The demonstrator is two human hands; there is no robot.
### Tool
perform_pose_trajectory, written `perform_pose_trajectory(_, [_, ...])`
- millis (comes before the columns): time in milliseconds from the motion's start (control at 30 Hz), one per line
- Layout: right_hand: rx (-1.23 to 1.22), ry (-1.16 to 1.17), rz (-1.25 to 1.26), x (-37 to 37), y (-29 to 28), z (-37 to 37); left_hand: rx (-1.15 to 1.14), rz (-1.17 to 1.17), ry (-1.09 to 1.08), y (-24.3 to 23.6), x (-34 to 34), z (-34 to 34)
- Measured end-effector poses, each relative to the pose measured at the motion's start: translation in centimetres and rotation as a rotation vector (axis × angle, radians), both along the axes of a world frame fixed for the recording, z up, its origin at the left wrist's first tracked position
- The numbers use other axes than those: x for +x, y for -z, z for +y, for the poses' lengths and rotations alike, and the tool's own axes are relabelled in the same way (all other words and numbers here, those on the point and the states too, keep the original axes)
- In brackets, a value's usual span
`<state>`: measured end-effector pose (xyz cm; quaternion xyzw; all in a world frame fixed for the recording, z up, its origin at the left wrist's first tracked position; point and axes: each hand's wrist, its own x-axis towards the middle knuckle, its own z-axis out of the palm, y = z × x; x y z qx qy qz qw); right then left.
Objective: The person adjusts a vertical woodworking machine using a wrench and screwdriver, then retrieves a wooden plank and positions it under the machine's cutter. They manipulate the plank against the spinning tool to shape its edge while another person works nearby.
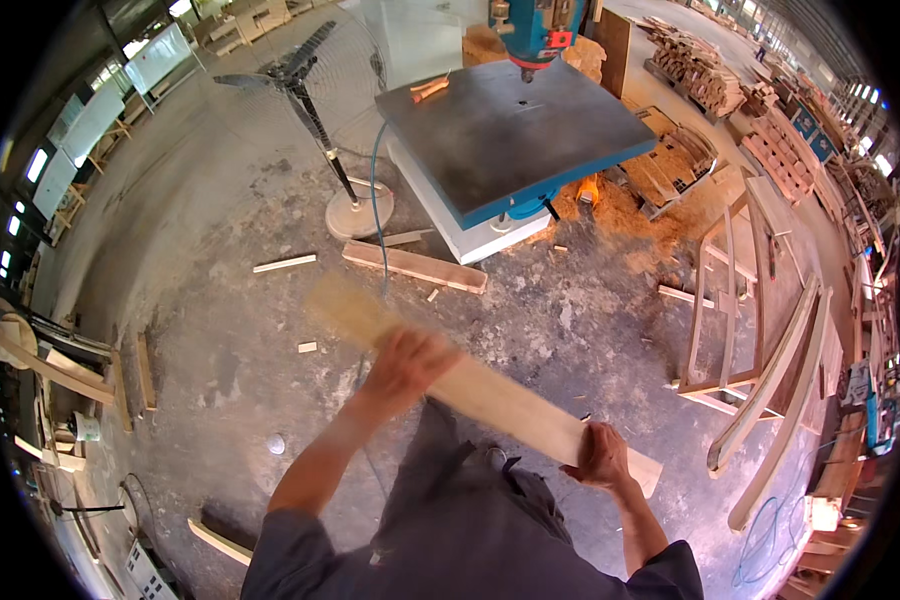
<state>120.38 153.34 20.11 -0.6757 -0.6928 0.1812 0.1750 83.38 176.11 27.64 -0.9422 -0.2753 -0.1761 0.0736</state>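
A long pale wooden board (515, 405) lies slantwise across the front of my body, its far left end blurred by motion. My left hand (410, 362) is closed over the board left of its middle, the fingers partly smeared. Close to the board's near right end, my right hand (602, 455) grips its edge, with the fingers wrapped round it. Ahead of me stands a machine with a dark flat table (520, 130) edged in blue, and above that hangs its blue and red drilling head (535, 40). An orange-handled tool (431, 89) rests at the table's left corner.
A black pedestal fan (310, 110) stands left of the machine. Wood offcuts, including a thick plank (415, 266), lie on the floor. At right are a wooden frame (740, 300) and curved wooden pieces (770, 390). A hose (377, 190) hangs beside the machine table. Sawdust (660, 225) covers the floor beyond.
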Motion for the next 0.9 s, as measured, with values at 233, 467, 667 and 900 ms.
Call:
perform_pose_trajectory(233, [0.064, 0.512, -0.105, -5.2, -2.0, 11.1, -0.314, -0.502, -0.009, -0.5, 3.8, 13.6])
perform_pose_trajectory(467, [-0.135, 0.805, -0.145, -3.8, -2.3, 26.8, -0.556, -0.536, -0.078, 3.8, 2.0, 20.9])
perform_pose_trajectory(667, [-0.069, 0.691, -0.1, 0.7, -1.9, 42.5, -0.563, -0.492, -0.221, 5.9, 1.8, 27.9])
perform_pose_trajectory(900, [0.265, 0.45, -0.047, 3.9, -1.4, 60.4, -0.519, -0.427, -0.344, 6.7, 4.1, 37.8])
